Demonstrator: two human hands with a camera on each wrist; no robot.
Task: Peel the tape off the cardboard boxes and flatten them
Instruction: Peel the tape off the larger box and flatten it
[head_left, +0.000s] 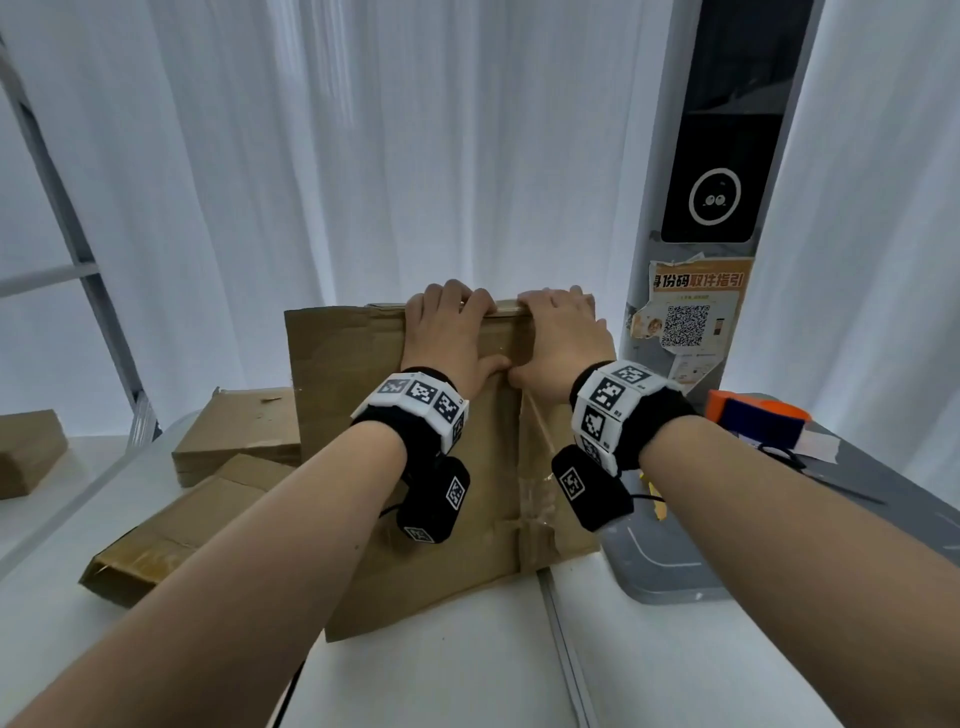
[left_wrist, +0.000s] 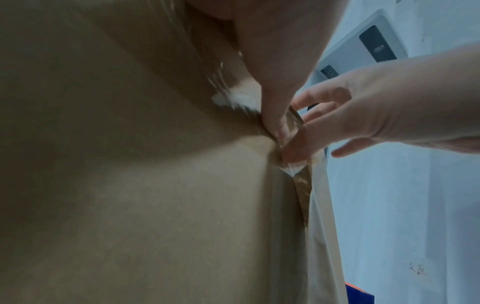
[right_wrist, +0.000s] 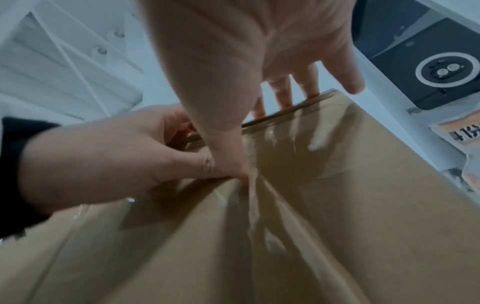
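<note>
A tall brown cardboard box (head_left: 337, 389) stands upright on the white table. Both hands hold its top edge side by side. My left hand (head_left: 449, 332) hooks its fingers over the far side of the edge, and my right hand (head_left: 563, 332) does the same just to its right. The two thumbs meet on the near face at the centre seam. Loose clear tape (head_left: 537, 457) hangs crumpled down that seam below the thumbs. The right wrist view shows the tape (right_wrist: 257, 226) wrinkled under the right thumb, with the left hand (right_wrist: 103, 154) beside it.
Two flatter cardboard boxes (head_left: 239, 431) (head_left: 171, 530) lie left of the standing one, and another (head_left: 26, 452) sits at the far left. A grey tray (head_left: 883, 519) on the right holds an orange and blue tape dispenser (head_left: 758, 415). A grey pillar with a QR sticker (head_left: 685, 325) stands behind.
</note>
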